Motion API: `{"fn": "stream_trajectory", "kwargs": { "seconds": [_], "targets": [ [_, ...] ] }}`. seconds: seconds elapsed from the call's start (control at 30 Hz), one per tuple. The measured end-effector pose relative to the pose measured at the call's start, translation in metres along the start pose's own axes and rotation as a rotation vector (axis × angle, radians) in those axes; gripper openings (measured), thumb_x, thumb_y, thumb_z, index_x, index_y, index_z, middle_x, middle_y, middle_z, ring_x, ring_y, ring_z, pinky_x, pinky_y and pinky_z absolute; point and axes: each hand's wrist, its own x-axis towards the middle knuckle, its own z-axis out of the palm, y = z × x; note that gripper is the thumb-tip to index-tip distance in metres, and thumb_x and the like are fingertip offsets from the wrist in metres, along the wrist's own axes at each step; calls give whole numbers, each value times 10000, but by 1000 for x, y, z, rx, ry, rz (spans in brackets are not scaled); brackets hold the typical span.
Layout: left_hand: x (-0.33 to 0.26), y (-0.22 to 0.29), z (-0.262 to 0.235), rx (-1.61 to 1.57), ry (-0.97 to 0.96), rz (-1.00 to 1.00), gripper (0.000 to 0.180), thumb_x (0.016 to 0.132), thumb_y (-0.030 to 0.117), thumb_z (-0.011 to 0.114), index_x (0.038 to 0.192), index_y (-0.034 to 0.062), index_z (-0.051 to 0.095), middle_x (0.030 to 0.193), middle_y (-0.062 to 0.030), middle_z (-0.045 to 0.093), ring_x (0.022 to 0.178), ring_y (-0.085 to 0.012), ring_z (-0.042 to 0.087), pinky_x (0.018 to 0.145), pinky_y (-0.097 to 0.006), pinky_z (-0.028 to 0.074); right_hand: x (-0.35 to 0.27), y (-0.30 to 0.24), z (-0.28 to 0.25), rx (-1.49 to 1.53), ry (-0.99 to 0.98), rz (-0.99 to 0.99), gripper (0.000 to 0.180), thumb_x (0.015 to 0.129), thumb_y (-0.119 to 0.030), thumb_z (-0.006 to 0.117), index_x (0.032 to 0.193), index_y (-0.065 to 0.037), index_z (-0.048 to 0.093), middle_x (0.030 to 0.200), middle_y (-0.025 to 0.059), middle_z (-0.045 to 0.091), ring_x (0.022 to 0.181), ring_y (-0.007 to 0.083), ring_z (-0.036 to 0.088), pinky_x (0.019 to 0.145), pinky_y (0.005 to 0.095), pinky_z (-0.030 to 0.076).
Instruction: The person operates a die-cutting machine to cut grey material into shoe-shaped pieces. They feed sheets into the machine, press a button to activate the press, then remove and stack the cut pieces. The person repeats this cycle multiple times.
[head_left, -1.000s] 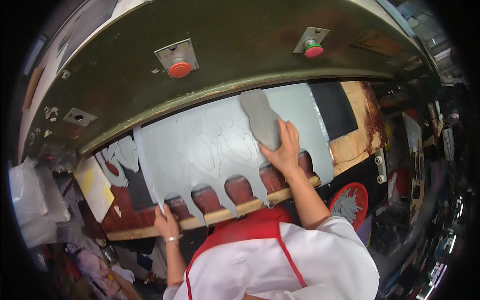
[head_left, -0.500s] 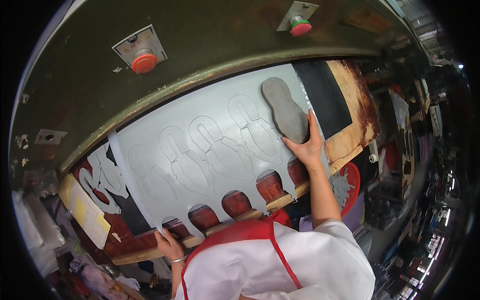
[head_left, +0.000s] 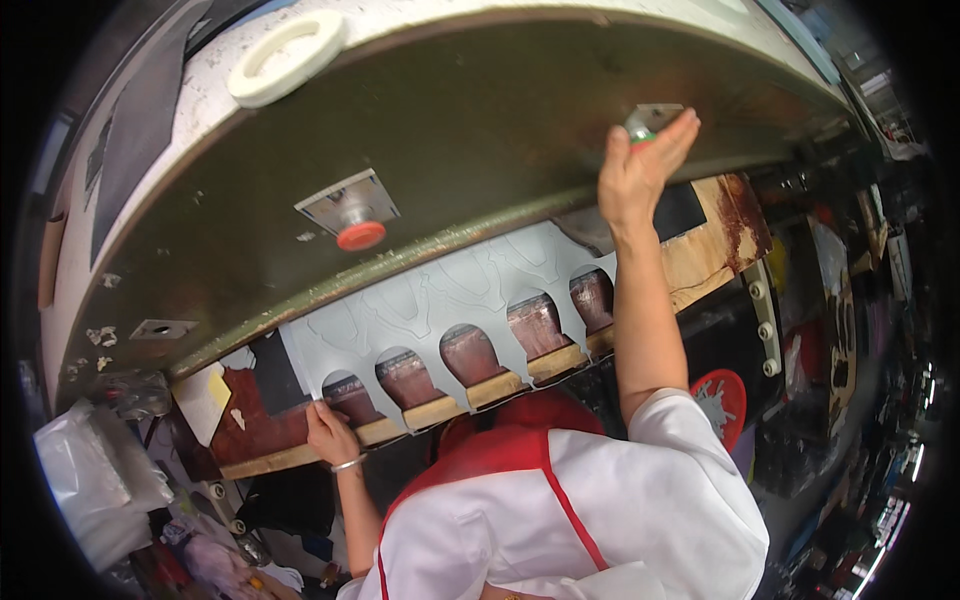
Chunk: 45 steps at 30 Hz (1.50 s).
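A pale grey sheet (head_left: 440, 300) with several arched cut-outs along its front edge lies on a wooden board (head_left: 500, 385) under a big olive-green press head (head_left: 480, 130). My left hand (head_left: 330, 435) grips the sheet's front left corner at the board's edge. My right hand (head_left: 640, 170) is raised to the press head, its fingers spread and its fingertips on a green button (head_left: 640, 128). It holds nothing. A dark grey sole-shaped piece (head_left: 590, 228) shows partly under the head's rim.
A red button (head_left: 361, 235) sits on the press head further left. A white ring (head_left: 285, 55) lies on top of the head. A crumpled plastic bag (head_left: 90, 480) is at the lower left. Cluttered shelves line the right side (head_left: 850, 300).
My right hand has let go of the sole-shaped piece on the sheet and risen to the green button. The press head now covers much more of the sheet. My left hand stays at the board's edge.
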Motion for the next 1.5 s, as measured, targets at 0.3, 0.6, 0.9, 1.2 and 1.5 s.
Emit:
{"fn": "stream_trajectory", "kwargs": {
  "seconds": [0.3, 0.6, 0.9, 1.2, 1.5],
  "targets": [
    [89, 27, 18, 90, -6, -31, 390, 993, 342, 386, 863, 57, 619, 530, -70, 568, 510, -217, 581, 519, -355, 430, -23, 11, -1, 5, -27, -14, 949, 849, -403, 628, 1433, 72, 50, 1460, 336, 88, 1359, 467, 125, 1097, 523, 149],
    [89, 11, 34, 550, 33, 131, 332, 939, 344, 425, 839, 91, 615, 744, -169, 651, 652, -340, 647, 586, -477, 498, -99, 137, -10, 27, -551, 579, 369, 932, -218, 533, 1222, 8, 556, 1134, 159, 626, 1062, 246, 588, 919, 337, 447],
    [37, 10, 63, 90, 154, 336, 195, 894, 214, 487, 782, 62, 538, 666, -160, 563, 654, -366, 571, 638, -463, 449, -110, 152, -50, -19, -147, 28, 237, 875, -253, 632, 869, -23, 689, 872, 167, 678, 799, 296, 637, 681, 402, 516],
    [-21, 6, -4, -135, -5, 33, 457, 907, 462, 466, 915, 12, 547, 698, -225, 626, 718, -421, 624, 653, -515, 470, -147, 91, -104, -183, -267, -129, 751, 727, -481, 750, 1219, 44, 532, 1033, 255, 633, 892, 388, 627, 781, 429, 518],
    [-116, -35, -14, 59, 212, 51, 292, 920, 390, 470, 823, 142, 590, 526, -139, 580, 508, -346, 610, 490, -481, 475, -186, 30, -153, -30, -563, -130, 647, 647, -439, 813, 1045, 39, 635, 927, 202, 672, 841, 347, 637, 759, 397, 525]
  ]
}}
